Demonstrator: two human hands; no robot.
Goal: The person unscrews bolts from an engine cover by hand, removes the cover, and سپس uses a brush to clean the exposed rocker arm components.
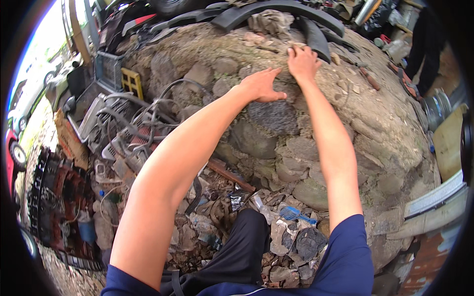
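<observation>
Both my arms reach forward over a stone-and-earth bank [276,143]. My left hand [260,86] is open with the thumb spread apart, above a dark grey stone [272,117] in the bank's face; whether it touches the stone I cannot tell. Higher up and to its right, my right hand [302,62] lies on or just over the bank's top edge, fingers stretched out and nothing visible in them. Just beyond the right fingertips is a black curved plastic strip [314,40], like a fender trim. A crumpled tan cloth [271,22] lies behind it.
Tangled hoses and metal parts [143,118] are heaped left, near a rusty engine block [61,207]. Rubble, a blue plastic piece [296,215] and a rusty metal bar [231,174] lie below. A person's dark-clothed leg [425,49] stands far right.
</observation>
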